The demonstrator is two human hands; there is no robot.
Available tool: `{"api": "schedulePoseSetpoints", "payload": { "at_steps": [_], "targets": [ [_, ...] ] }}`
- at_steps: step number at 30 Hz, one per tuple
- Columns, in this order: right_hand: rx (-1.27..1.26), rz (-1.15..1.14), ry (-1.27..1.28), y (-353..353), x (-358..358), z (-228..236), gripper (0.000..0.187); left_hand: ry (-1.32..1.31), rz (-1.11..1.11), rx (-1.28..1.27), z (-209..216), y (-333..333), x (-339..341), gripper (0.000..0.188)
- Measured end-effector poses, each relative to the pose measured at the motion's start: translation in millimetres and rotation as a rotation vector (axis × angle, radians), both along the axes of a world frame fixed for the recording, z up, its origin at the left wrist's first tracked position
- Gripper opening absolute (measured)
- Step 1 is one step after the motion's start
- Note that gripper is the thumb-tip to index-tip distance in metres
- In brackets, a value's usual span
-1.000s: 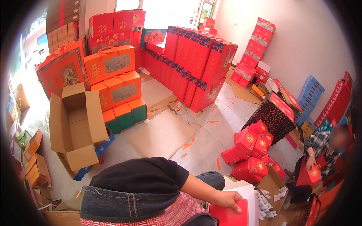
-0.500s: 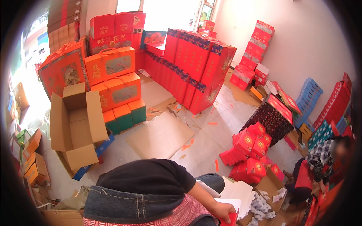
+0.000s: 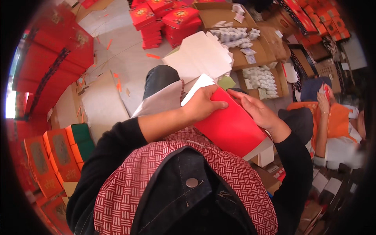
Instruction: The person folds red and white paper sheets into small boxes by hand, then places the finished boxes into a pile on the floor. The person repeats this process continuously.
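Holding a red cardboard piece [image 3: 235,127] aslant between both hands, in front of the red-and-white patterned apron [image 3: 129,172]; gripping it near its far end with the left hand [image 3: 200,105], with the thumb laid on the red face and the other fingers bent toward the white edge, partly hidden; touching its right edge with the right hand [image 3: 260,111], with fingers loosely spread; cannot tell how far closed underneath; looking past the hands to white sheets [image 3: 197,55], and beside them to open brown cartons [image 3: 223,11] with small white packets [image 3: 260,80]; farther off, to stacked red boxes [image 3: 180,17]; leftward, to orange boxes [image 3: 60,150]; rightward, to a co-worker [image 3: 323,129] in orange, handling something red.
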State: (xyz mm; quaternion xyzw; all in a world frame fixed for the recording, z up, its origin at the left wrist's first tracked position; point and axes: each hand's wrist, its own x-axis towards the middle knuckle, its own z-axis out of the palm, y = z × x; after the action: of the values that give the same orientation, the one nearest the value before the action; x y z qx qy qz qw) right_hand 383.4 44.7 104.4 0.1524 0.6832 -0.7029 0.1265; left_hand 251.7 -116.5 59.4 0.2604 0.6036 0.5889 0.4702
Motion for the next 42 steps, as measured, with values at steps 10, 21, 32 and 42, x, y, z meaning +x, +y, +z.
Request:
{"api": "schedulePoseSetpoints", "payload": {
  "at_steps": [10, 21, 32, 42],
  "targets": [
    [0.695, 0.056, 0.084, -6, 7, 4, 0.048, -0.001, -0.088, -0.040, -4, 18, 11, 0.029],
    [0.330, -0.034, 0.082, 7, 10, 3, 0.042, -0.193, -0.119, 0.061, 5, 9, 8, 0.026],
    [0.326, -0.057, 0.072, -6, 9, 9, 0.041, -0.277, -0.071, 0.052, 10, 4, 8, 0.019],
    [0.499, -0.017, 0.073, -17, 13, 10, 0.042, -0.129, 0.012, 0.041, 9, 2, 9, 0.017]
  ]
}}
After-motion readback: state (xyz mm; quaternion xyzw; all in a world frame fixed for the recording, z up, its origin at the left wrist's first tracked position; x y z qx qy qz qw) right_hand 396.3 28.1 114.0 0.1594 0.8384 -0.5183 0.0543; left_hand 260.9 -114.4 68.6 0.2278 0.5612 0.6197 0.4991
